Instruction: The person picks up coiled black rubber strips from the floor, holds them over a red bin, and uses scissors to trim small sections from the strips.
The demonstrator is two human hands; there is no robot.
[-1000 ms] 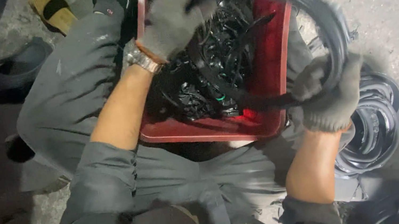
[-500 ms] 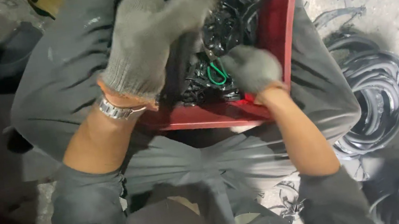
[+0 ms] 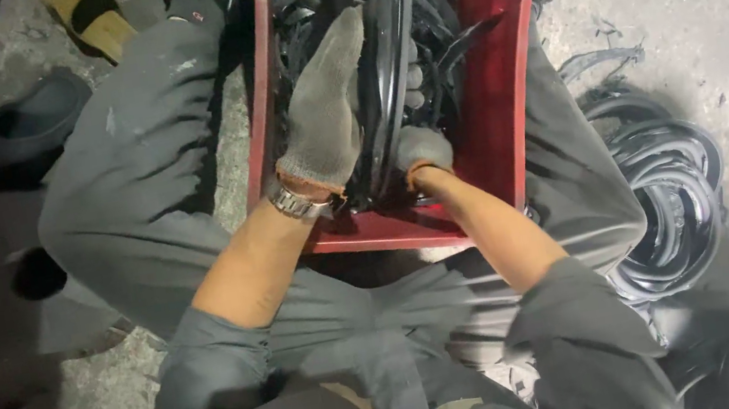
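Both grips are down in the red crate between the knees: the left hand, in a grey glove, lies flat and open-fingered against a bundle of black rubber rings standing on edge, while the right hand is tucked low behind the bundle; whether it clasps the rings cannot be told. To handle this well, press evenly from both sides so the rings stay stacked together. More black rings lie on the floor just right of the crate.
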